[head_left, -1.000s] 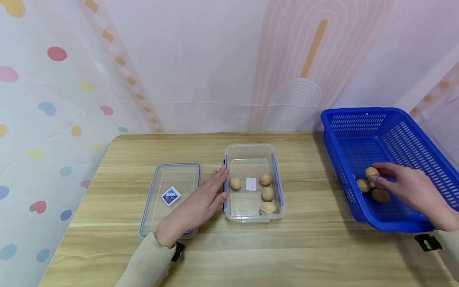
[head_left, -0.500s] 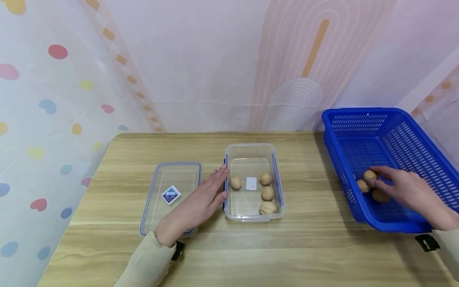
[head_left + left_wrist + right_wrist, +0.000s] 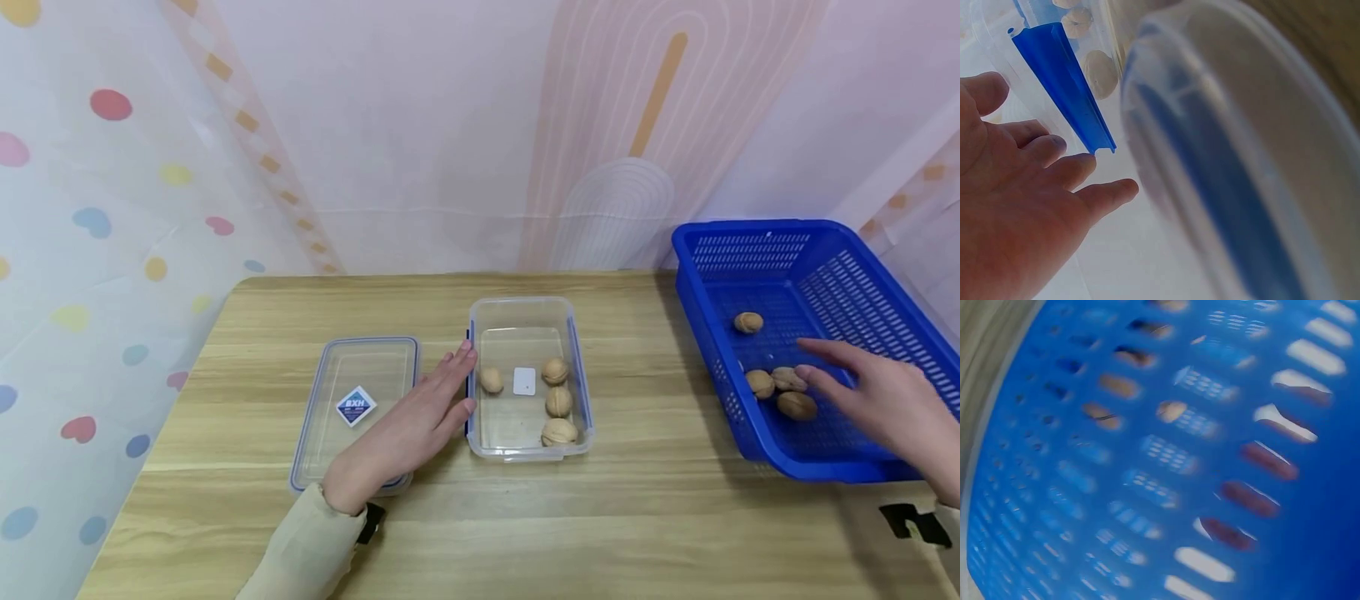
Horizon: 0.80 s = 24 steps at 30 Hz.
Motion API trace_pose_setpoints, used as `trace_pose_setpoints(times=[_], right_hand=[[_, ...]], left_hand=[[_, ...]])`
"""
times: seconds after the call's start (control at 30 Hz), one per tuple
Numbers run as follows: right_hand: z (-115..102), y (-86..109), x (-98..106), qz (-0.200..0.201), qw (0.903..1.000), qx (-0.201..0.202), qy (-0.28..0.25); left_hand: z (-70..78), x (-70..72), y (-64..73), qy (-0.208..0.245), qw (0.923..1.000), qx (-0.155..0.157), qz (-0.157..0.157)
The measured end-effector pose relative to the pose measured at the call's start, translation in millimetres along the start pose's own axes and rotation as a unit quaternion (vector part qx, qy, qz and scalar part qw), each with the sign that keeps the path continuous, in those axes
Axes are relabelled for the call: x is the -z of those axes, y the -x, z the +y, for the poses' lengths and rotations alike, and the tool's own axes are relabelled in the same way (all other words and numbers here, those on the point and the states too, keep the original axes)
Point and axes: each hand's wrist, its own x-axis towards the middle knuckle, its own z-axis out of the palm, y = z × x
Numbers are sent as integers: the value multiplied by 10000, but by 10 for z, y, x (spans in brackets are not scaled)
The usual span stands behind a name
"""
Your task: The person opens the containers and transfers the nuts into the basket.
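My left hand [image 3: 408, 437] lies with straight fingers along the left wall of a clear plastic box [image 3: 521, 312], fingertips right at its blue side clip [image 3: 1063, 84]. Inside the box are a walnut [image 3: 491, 381] on the left and several more down the right side, such as the middle walnut [image 3: 558, 402]. My right hand [image 3: 888, 400] is over the blue basket [image 3: 780, 471], thumb and index finger spread apart with nothing between them. Its thumb tip overlaps a walnut [image 3: 786, 379]. Close by lie two others, and a single walnut [image 3: 748, 322] sits farther back in the basket.
A clear lid [image 3: 322, 450] with a blue seal and a label [image 3: 356, 406] lies left of the box, partly under my left forearm. A patterned cloth [image 3: 442, 142] hangs behind the wooden table [image 3: 637, 533]. The basket's slotted walls fill the right wrist view.
The walnut my right hand held is let go, and a walnut now sits farther back in the basket. My right hand has drawn slightly right with its fingers spread. My left hand stays put.
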Motion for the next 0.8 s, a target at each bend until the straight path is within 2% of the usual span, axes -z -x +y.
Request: trace_pose_setpoints(times=[0.17,0.33,0.5,0.6,0.7,0.8], right_hand=[[-137,137,34,875,9956,-95,-314],[-298,241,72,1569,9827,-165,-971],[-461,317,103,2228,9607,1,-1654],[-570,342,131,2599,9416,317,-2115],[-686,376,165,2776,9280,479,-2440],[-796,418,178,2768,9220,565,-2648]], left_hand=[[-2,1,6,10,10000,-21,8],[-6,-1,8,-5,10000,-57,22],[-2,-1,10,-28,10000,-64,45],[3,0,14,-15,10000,-56,55],[7,0,17,-6,10000,-60,72],[11,2,19,-12,9999,-62,78]])
